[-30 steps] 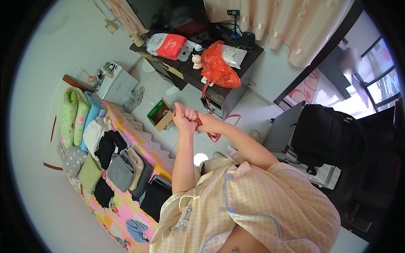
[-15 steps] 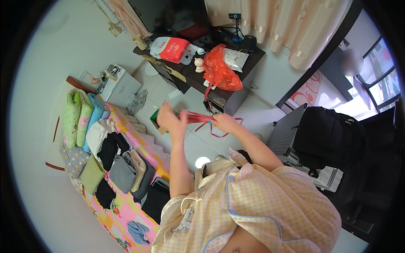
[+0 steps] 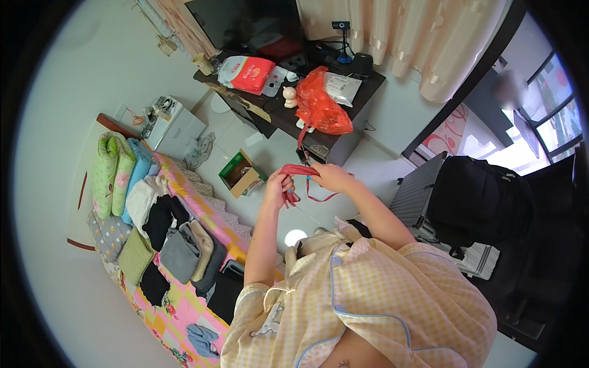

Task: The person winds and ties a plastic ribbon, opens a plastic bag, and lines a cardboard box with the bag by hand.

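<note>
A long red strap (image 3: pixel 297 170) is folded into a flat bundle between my hands. My left hand (image 3: pixel 280 186) is closed around one end of the bundle, and short loops hang below its fingers. The other end is gripped in my right hand (image 3: pixel 331 178), with a thin red loop (image 3: pixel 319 200) dangling beneath it. Past my right hand, a red length with a dark fitting (image 3: pixel 302 154) overlaps the desk's front edge in this view. Beyond my left hand, an open green cardboard box (image 3: pixel 235 164) is on the floor.
A dark desk (image 3: pixel 279 116) holds a red plastic bag (image 3: pixel 321 104), a red-and-white package (image 3: pixel 246 74) and a small figurine (image 3: pixel 289 96). Folded clothes (image 3: pixel 180 251) lie on the bed at left. At right stand a grey suitcase (image 3: pixel 416 195) and a black backpack (image 3: pixel 478 199).
My left hand was open and stretched out beyond the strap; it has come back nearer and closed around it. The strap is now bent into a fold, and the green box shows fully.
</note>
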`<state>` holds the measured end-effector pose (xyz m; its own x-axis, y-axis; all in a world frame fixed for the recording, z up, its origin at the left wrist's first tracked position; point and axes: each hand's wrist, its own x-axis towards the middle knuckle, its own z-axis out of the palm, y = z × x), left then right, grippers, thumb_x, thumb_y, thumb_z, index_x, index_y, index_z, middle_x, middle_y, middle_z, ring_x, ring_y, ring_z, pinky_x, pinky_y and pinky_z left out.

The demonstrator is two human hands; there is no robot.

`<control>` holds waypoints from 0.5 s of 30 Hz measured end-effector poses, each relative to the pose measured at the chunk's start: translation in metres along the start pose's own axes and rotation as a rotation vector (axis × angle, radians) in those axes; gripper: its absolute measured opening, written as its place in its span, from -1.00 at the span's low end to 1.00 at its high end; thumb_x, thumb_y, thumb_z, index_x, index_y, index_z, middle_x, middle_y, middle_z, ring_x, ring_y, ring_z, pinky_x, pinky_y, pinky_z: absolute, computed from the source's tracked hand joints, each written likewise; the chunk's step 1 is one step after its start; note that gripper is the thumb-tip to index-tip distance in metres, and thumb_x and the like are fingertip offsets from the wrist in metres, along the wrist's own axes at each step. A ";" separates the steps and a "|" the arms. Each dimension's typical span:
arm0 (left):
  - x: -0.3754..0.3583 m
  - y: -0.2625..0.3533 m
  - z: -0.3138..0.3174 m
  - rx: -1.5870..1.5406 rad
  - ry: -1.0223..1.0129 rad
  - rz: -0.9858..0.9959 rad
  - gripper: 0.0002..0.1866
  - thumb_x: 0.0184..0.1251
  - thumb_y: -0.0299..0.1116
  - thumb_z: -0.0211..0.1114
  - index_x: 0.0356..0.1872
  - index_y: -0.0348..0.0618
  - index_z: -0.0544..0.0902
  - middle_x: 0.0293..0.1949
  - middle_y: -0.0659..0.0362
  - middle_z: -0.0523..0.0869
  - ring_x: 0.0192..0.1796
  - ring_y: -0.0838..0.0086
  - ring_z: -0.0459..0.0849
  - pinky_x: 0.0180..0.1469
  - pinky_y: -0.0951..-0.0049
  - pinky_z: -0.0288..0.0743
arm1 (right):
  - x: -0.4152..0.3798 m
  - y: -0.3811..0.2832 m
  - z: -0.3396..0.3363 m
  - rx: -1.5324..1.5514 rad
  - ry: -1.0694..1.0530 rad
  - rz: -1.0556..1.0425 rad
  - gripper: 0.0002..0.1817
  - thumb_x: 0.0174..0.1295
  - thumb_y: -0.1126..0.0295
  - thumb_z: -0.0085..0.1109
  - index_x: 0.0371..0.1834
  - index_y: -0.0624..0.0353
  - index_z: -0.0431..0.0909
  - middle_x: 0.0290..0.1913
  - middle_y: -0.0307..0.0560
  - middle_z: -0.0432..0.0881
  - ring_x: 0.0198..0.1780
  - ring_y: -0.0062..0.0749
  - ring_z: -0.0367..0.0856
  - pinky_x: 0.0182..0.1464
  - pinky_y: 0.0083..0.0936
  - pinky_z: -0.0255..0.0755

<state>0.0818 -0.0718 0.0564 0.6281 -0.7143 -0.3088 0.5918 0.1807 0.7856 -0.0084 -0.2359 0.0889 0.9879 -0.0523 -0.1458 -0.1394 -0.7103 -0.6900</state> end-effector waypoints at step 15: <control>0.007 -0.009 0.039 -0.007 0.368 0.184 -0.83 0.11 -0.25 0.07 -0.46 -0.12 0.41 -0.51 0.32 0.46 -0.46 0.63 0.42 -0.44 0.60 0.27 | 0.010 -0.016 0.034 0.147 0.053 -0.043 -0.64 0.03 0.27 -0.09 -0.21 0.31 0.19 -0.34 0.30 0.44 -0.28 0.10 0.43 -0.24 -0.16 0.29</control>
<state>0.0610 -0.1048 0.0680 0.8619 -0.3804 -0.3354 0.4552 0.2889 0.8422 0.0016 -0.2014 0.0746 0.9948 -0.0641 -0.0793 -0.1019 -0.6023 -0.7918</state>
